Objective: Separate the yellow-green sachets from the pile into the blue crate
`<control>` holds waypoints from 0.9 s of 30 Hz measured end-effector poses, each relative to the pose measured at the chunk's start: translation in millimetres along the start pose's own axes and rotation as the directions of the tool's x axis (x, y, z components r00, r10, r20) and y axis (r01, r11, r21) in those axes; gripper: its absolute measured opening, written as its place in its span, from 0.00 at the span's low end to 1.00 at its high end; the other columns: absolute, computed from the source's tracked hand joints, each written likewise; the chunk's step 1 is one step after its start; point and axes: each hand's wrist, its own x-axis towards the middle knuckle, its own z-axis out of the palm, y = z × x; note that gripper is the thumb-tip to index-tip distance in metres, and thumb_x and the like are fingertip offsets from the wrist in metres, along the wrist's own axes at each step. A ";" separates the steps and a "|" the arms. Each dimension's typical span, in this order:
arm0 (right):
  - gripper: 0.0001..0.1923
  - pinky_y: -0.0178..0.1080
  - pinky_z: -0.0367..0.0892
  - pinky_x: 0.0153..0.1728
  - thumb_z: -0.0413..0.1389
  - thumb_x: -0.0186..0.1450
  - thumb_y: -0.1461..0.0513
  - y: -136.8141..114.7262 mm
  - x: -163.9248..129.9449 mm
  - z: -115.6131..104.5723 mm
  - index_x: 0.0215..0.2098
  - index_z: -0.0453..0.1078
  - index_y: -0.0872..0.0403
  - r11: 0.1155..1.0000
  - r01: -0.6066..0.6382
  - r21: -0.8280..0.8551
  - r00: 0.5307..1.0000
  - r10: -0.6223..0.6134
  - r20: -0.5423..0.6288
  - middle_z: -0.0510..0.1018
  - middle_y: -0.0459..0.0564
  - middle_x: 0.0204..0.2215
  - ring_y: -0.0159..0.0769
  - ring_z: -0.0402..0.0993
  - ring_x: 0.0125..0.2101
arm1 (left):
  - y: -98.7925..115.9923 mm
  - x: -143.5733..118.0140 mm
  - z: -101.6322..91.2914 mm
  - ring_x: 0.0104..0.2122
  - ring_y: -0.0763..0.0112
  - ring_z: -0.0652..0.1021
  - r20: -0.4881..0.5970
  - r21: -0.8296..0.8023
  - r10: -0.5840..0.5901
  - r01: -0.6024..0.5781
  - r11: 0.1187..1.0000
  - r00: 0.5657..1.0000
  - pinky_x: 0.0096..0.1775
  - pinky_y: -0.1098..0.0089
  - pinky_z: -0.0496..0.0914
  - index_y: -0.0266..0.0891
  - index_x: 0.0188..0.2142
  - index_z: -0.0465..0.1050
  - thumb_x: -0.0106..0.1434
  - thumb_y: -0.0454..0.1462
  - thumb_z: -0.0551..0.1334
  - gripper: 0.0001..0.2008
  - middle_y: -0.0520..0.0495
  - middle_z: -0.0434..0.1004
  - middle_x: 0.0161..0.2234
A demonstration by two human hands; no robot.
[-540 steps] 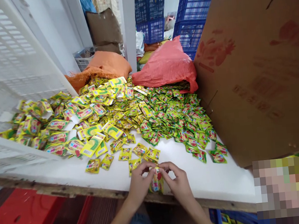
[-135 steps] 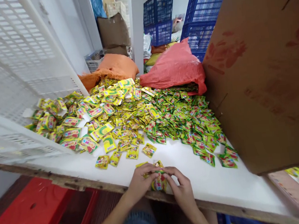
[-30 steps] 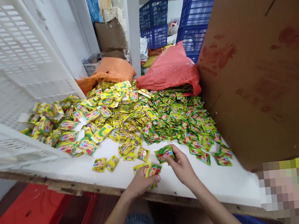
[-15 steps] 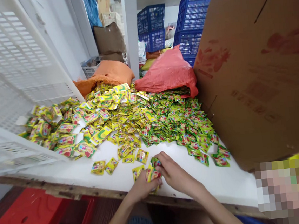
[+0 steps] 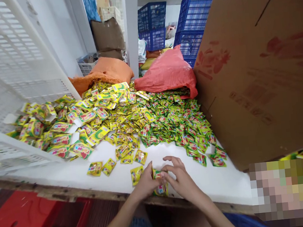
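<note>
together, hands (image 5: 164,180) pinch sachets (image 5: 159,184).

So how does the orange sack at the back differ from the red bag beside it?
The orange sack is woven cloth with a frayed edge; the red bag looks like smooth plastic. The orange sack lies low and left; the red bag heaps higher, to the right against the cardboard box. Packets spread in front of both.

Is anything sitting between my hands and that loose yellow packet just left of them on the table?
Nothing visible. The left hand and right hand together pinch a small stack of packets at the table edge; the loose yellow packet lies right beside the left hand's fingers.
</note>
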 end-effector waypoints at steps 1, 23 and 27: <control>0.06 0.44 0.60 0.45 0.51 0.62 0.59 1.8 -1.4 2.3 0.35 0.68 0.50 0.996 -0.021 0.090 1.000 0.022 -0.005 0.69 0.51 0.39 0.42 0.63 0.44 | 1.1 -2.4 -0.8 0.40 0.63 0.73 -0.008 -0.007 -0.008 0.008 1.000 1.000 0.43 0.68 0.66 0.40 0.48 0.63 0.47 0.37 0.67 0.27 0.47 0.73 0.41; 0.15 0.33 0.64 0.33 0.53 0.61 0.62 22.9 -11.8 30.9 0.47 0.65 0.53 0.892 -0.037 0.451 0.929 0.197 -0.314 0.71 0.43 0.27 0.30 0.67 0.29 | 0.5 -4.7 -7.6 0.46 0.62 0.73 -0.113 0.299 0.127 -0.089 0.950 0.985 0.46 0.63 0.68 0.41 0.48 0.65 0.57 0.39 0.60 0.18 0.43 0.72 0.46; 0.08 0.34 0.64 0.36 0.53 0.61 0.62 21.1 -16.1 28.6 0.38 0.71 0.53 0.899 -0.007 0.439 0.941 0.155 -0.302 0.75 0.47 0.32 0.32 0.70 0.34 | 4.4 -5.7 -1.8 0.46 0.63 0.73 -0.044 0.402 0.160 -0.129 0.906 0.986 0.49 0.62 0.66 0.40 0.41 0.71 0.59 0.38 0.58 0.11 0.43 0.73 0.45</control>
